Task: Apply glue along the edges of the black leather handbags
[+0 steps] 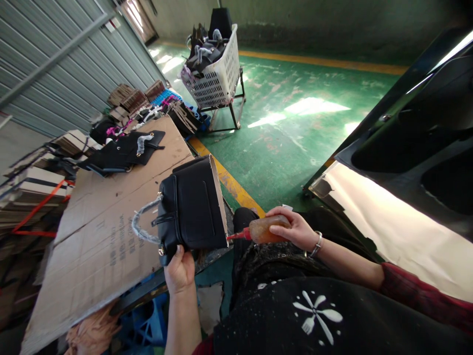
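A black handbag point(195, 202) lies on its side over the near edge of the cardboard-covered table, its pale raw rim toward my right. The bag's handle point(142, 222) is wrapped in clear plastic. My left hand point(180, 270) grips the bag's near side, thumb on top and the other fingers hidden beneath. In my right hand point(290, 227) is a squeeze bottle point(268, 230) of amber liquid with a red nozzle. The nozzle tip is at the near corner of the bag's rim; whether it touches I cannot tell.
Cardboard point(92, 222) covers the table, with black bag pieces point(121, 154) toward its far end. Beyond stands a white basket point(214, 86) of bags on a metal stand. Stacked boards point(29, 195) line the left. A dark machine-like object point(424, 133) rises at right.
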`<state>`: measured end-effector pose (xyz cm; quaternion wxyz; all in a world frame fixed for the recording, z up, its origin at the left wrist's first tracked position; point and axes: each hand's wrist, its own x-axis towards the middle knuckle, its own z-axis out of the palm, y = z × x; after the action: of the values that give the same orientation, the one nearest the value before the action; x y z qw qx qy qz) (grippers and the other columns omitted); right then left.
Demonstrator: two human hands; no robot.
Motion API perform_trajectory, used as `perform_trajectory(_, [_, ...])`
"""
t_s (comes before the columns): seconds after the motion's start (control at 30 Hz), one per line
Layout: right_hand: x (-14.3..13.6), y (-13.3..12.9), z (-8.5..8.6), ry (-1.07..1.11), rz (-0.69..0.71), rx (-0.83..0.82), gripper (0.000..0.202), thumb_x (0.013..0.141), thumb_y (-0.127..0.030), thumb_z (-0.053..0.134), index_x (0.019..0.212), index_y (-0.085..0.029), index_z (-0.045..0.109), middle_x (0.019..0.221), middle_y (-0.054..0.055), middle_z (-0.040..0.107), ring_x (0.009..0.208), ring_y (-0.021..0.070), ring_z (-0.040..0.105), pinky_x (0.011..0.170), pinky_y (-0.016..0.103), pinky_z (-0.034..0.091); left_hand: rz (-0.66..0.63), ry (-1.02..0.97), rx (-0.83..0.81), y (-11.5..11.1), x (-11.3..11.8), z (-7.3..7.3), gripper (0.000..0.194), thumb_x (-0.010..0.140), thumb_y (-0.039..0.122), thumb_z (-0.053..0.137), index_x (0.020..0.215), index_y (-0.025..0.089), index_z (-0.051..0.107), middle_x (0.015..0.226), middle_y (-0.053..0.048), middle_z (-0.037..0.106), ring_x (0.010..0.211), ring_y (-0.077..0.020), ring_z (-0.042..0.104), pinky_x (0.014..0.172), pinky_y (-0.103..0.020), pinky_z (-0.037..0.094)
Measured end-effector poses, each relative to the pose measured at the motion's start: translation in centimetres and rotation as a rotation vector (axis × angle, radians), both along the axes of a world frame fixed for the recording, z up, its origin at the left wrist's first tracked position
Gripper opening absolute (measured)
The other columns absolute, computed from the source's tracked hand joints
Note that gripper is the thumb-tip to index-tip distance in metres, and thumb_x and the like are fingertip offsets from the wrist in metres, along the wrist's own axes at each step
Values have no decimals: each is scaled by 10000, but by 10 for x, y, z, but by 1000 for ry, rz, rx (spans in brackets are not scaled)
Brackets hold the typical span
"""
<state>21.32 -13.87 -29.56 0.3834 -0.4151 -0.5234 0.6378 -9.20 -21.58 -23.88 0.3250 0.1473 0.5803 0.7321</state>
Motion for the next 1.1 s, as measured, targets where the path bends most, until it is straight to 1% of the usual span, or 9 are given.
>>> perform_trajectory(0.1, [1, 3, 0, -15, -59, 11, 423, 706, -544, 746, 947, -210, 648, 926, 55, 702, 816, 232, 660, 733, 335, 553, 5, 5, 0, 1, 2, 2, 383, 649, 188, 772, 1027, 236, 738, 1208, -67, 698, 1331, -316, 466, 1149, -548, 304])
perform_trajectory(0.2, [2, 6, 0, 8, -81, -17, 420, 709, -538, 743, 959, -217, 639, 926, 54, 709, 812, 231, 666, 745, 343, 555, 17, -4, -3, 2, 2, 3, 410, 638, 179, 771, 1042, 246, 737, 1195, -59, 705, 1325, -313, 474, 1152, -543, 301])
perform_trajectory(0.27, [1, 7, -1, 18, -79, -26, 417, 711, -529, 744, 966, -218, 637, 922, 50, 707, 800, 224, 664, 743, 341, 554, 24, -8, 0, 2, 2, 3, 416, 639, 166, 766, 1045, 248, 737, 1194, -56, 706, 1329, -310, 470, 1158, -541, 291])
perform_trajectory(0.4, [0, 4, -5, -12, -53, -16, 434, 702, -559, 741, 952, -216, 650, 893, 44, 696, 783, 220, 651, 717, 333, 549, 20, -8, 5, 2, 1, 2, 362, 657, 155, 754, 1009, 235, 742, 1208, -62, 697, 1346, -306, 449, 1163, -537, 283])
perform_trajectory(0.6, [4, -2, -6, 3, 30, -55, 485, 675, -596, 753, 942, -201, 666, 830, 29, 672, 708, 195, 626, 645, 301, 531, 27, -29, -5, 2, 2, 2, 329, 660, 142, 749, 981, 215, 745, 1202, -69, 699, 1362, -306, 428, 1171, -536, 264])
perform_trajectory(0.73, [0, 3, -5, 5, -10, -26, 445, 695, -573, 746, 942, -213, 657, 893, 41, 686, 768, 214, 645, 700, 325, 546, 32, -34, -5, 2, 2, 2, 357, 670, 136, 736, 1014, 231, 742, 1206, -55, 699, 1392, -289, 387, 1186, -530, 230])
perform_trajectory(0.87, [-1, 5, -7, -4, -76, 8, 441, 704, -577, 737, 951, -221, 655, 923, 49, 699, 815, 230, 655, 743, 345, 551, 33, -7, -19, 2, 1, 1, 352, 667, 158, 744, 1008, 246, 739, 1205, -52, 700, 1394, -285, 386, 1178, -526, 252])
perform_trajectory(1.03, [4, 0, -11, -10, 7, 9, 479, 680, -617, 742, 932, -216, 667, 840, 33, 682, 735, 210, 635, 671, 320, 544, 14, 17, -20, 3, 2, 1, 360, 665, 193, 763, 1020, 238, 731, 1230, -61, 686, 1371, -300, 419, 1165, -530, 280])
perform_trajectory(1.1, [4, 0, -11, -16, -8, 11, 465, 688, -607, 742, 932, -219, 665, 855, 37, 685, 755, 217, 639, 685, 324, 545, 16, 17, -26, 3, 2, 2, 355, 663, 191, 765, 1015, 231, 732, 1233, -64, 684, 1365, -305, 425, 1160, -532, 288])
